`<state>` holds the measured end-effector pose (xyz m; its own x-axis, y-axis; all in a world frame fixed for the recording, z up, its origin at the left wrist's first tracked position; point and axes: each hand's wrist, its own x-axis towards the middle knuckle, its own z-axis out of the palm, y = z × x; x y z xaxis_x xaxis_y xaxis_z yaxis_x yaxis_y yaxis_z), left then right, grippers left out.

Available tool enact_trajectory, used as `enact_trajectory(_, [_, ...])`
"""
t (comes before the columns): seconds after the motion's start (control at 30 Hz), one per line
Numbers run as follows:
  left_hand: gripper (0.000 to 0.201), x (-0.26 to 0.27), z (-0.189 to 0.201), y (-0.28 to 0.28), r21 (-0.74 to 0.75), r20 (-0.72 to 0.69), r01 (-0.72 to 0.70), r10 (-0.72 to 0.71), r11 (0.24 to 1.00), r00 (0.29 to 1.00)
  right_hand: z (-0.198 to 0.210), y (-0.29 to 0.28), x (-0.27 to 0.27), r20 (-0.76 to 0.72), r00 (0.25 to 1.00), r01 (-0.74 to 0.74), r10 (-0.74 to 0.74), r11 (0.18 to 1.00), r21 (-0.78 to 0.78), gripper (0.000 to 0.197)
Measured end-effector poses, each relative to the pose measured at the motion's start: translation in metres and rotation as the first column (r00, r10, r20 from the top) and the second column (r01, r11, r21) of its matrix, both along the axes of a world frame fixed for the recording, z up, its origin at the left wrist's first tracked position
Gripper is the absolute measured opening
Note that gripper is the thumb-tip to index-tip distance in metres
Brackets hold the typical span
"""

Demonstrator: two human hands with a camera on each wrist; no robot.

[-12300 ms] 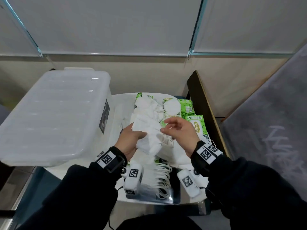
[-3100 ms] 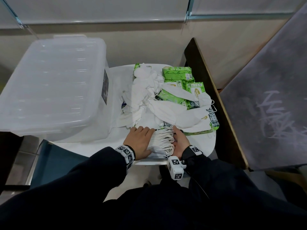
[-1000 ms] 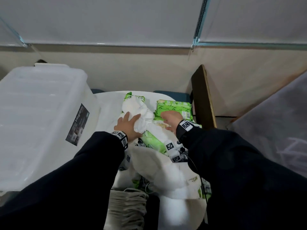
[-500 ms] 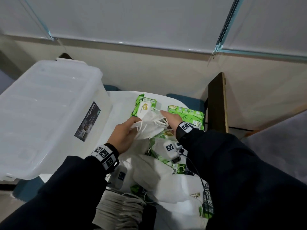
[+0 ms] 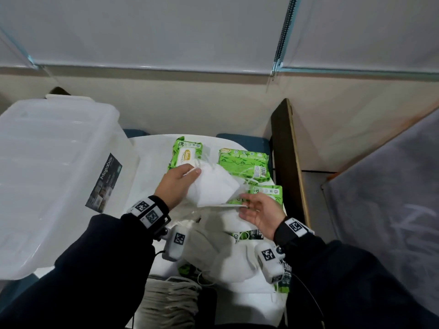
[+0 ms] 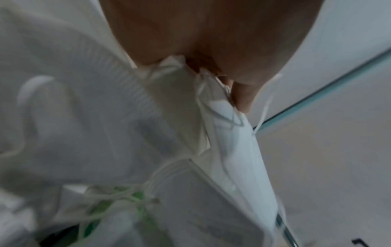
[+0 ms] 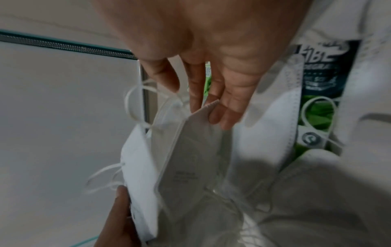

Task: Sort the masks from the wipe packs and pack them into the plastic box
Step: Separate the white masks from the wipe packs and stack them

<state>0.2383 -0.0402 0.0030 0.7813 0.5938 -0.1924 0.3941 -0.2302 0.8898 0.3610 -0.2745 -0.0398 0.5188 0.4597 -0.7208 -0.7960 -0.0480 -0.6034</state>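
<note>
Masks point(image 5: 215, 186) — a few folded white ones — hung above the table's middle, pinched at one end by the left hand point(image 5: 175, 184), thumb on top. Right hand point(image 5: 261, 214), at four o'clock of them, touched their near corner with loosely straight fingers, gripping nothing. Wipe packs point(image 5: 243, 163) lay at twelve o'clock; the lidded plastic box point(image 5: 54, 172) sat at nine — loose masks point(image 5: 223, 252) piled below.

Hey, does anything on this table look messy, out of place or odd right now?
Yes. Loose white masks lie jumbled over the green wipe packs, ear loops tangled, so the two kinds are still mixed. The plastic box still has its lid on. The left hand grips a mask bunch; the right hand touches its edge.
</note>
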Motion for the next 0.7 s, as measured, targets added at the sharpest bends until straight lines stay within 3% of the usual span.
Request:
enact_trajectory(0.07, [0.026, -0.001, 0.003, 0.005, 0.041, -0.052, 0.042, -0.040, 0.998, 0.998, 0.000, -0.006, -0.009, 0.063, 0.998, -0.020, 0.022, 1.000, -0.020, 0.021])
enact_trajectory(0.17, [0.029, -0.006, 0.002, 0.010, 0.348, -0.392, 0.299, -0.152, 0.889, 0.907, -0.006, -0.013, -0.018, 0.123, 0.988, -0.080, 0.092, 0.992, -0.095, 0.033])
enact_trajectory(0.27, [0.038, -0.017, -0.002, 0.017, 0.343, -0.516, 0.331, -0.118, 0.879, 0.848, -0.006, -0.021, -0.023, 0.125, 0.986, -0.092, 0.106, 0.989, -0.114, 0.025])
enact_trajectory(0.4, [0.032, -0.038, -0.003, 0.021, 0.315, -0.467, 0.250, -0.079, 0.916, 0.881, -0.003, -0.027, -0.032, 0.182, 0.974, -0.105, 0.132, 0.984, -0.146, 0.027])
enact_trajectory(0.5, [0.017, -0.053, 0.003, 0.019, 0.458, -0.395, 0.197, 0.000, 0.867, 0.919, 0.008, -0.029, -0.035, 0.122, 0.986, -0.103, 0.111, 0.992, -0.072, 0.030])
enact_trajectory(0.6, [0.016, -0.062, 0.013, 0.018, 0.571, -0.221, 0.093, 0.043, 0.815, 0.974, 0.018, -0.028, -0.037, 0.063, 0.991, -0.117, 0.118, 0.993, -0.015, 0.027])
enact_trajectory(0.7, [0.011, -0.065, 0.029, 0.018, 0.507, -0.073, -0.024, 0.071, 0.862, 0.995, 0.027, -0.022, -0.042, 0.093, 0.982, -0.155, 0.164, 0.983, -0.094, 0.020])
